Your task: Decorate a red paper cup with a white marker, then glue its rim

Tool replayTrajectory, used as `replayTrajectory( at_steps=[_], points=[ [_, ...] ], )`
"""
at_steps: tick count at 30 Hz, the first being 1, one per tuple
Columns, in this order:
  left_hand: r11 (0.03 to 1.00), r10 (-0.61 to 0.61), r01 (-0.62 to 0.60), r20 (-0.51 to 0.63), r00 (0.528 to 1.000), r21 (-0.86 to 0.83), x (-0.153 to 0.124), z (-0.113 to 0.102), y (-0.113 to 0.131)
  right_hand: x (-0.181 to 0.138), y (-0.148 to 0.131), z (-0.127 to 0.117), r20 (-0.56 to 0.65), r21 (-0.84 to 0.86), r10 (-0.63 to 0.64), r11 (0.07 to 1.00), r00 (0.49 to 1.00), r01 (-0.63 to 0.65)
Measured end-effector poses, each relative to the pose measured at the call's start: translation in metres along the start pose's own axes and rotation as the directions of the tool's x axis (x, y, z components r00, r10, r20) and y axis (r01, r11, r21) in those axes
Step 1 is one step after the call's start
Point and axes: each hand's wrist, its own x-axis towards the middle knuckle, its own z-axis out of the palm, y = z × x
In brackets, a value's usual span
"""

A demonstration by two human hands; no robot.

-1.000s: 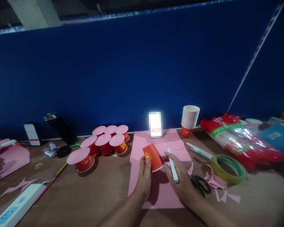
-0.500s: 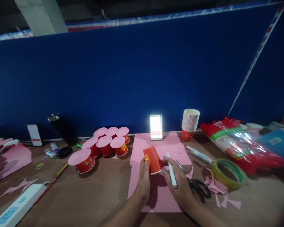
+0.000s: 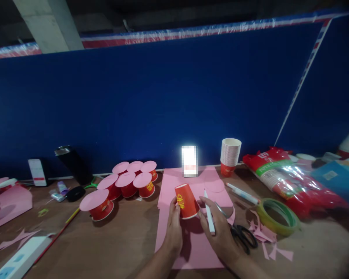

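A red paper cup (image 3: 187,201) with yellow lettering is tilted, its white rim downward, above the pink paper (image 3: 192,255). My left hand (image 3: 173,221) is closed around the cup's left side. In my right hand (image 3: 218,224) lies a white marker pen (image 3: 209,215), pointing up and away from me, while the fingertips reach the cup's right side near the rim. Black-handled scissors (image 3: 244,237) rest just right of my right hand, their blades partly hidden by it. A cut pink disc (image 3: 215,184) lies on the sheets behind.
Several red cups topped with pink discs (image 3: 125,179) stand to the left. Behind are a lit phone (image 3: 189,161) and a cup stack (image 3: 230,153). Right: a pen (image 3: 242,193), tape roll (image 3: 279,217), paper scraps (image 3: 269,244), bagged cups (image 3: 291,178). Left: power strip (image 3: 23,257), black bottle (image 3: 74,164).
The whole view has shifted slightly, so things sit a little lower and further left. The cup has turned a little in my hands, showing more of its yellow lettering. Both holds stay the same.
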Motion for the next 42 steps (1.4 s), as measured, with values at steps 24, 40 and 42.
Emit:
replayTrajectory(
  at_steps=[24,40,42],
  points=[
    [0.984,-0.139,0.143,0.053,0.989,-0.101,0.006,-0.008,-0.017,0.001,0.009,0.004,0.007,0.072,0.103,0.992,0.995,-0.103],
    [1.000,0.004,-0.004,0.120,0.993,-0.004,0.005,-0.008,-0.016,0.002,0.006,0.001,0.104,0.017,0.090,0.996,0.991,-0.092],
    [1.000,0.002,-0.002,0.132,0.991,0.001,0.005,-0.008,-0.015,0.001,0.006,0.001,0.120,-0.012,0.085,0.996,0.989,-0.085]
  ],
)
